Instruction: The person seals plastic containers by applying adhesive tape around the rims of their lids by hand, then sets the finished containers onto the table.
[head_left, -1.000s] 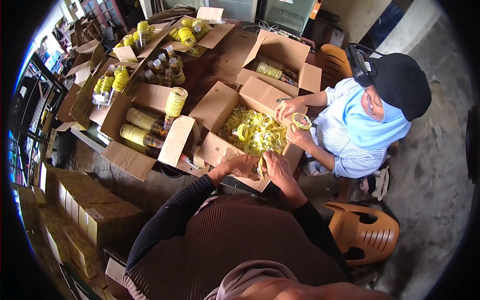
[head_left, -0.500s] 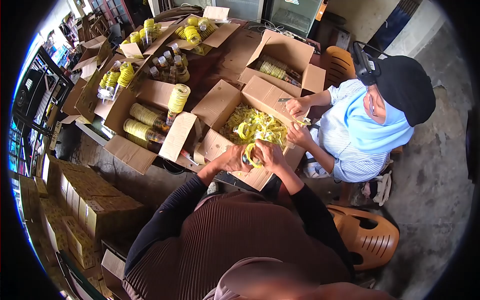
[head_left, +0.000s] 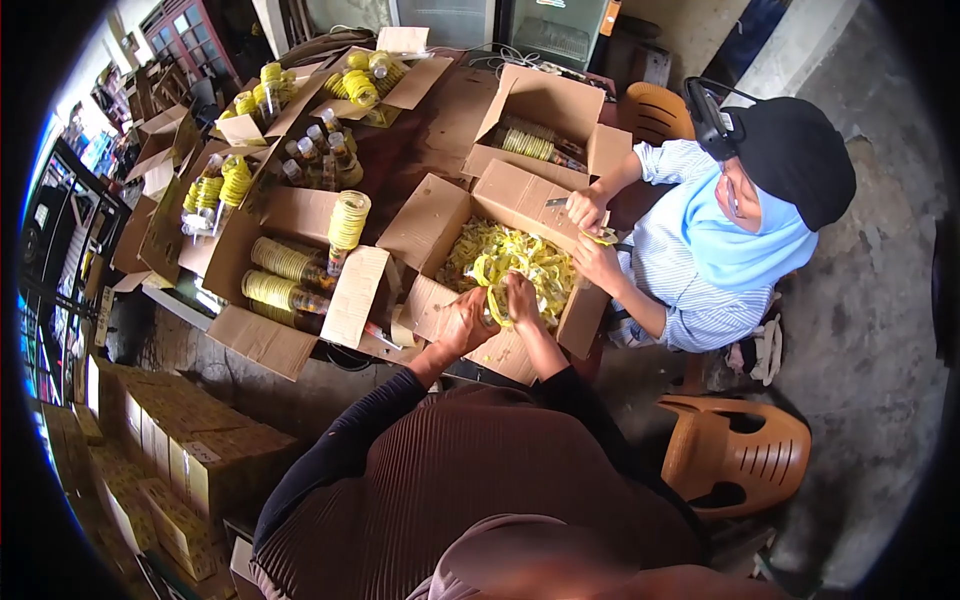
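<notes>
Over the near edge of an open cardboard box (head_left: 432,298), my left hand (head_left: 466,322) is closed round a small, bottle-like thing, mostly hidden by the fingers. A yellow plastic strip (head_left: 498,304) loops between my two hands. My right hand (head_left: 521,298) has its fingers pressed together at this strip; the fingertips are partly hidden. Inside the box below lies a heap of yellow strips (head_left: 548,262), crumpled and mixed with whitish bits.
A co-worker (head_left: 690,240) at the right holds a knife (head_left: 557,202) and a yellow piece. Left stands a carton (head_left: 268,338) of bottles with stacked yellow rings (head_left: 348,220). Bare bottles (head_left: 318,150) stand behind. An orange chair (head_left: 740,455) is at right.
The view has shifted a little. My right hand has turned more upright and its fingers have drawn together by the yellow strip. My left hand keeps its hold.
</notes>
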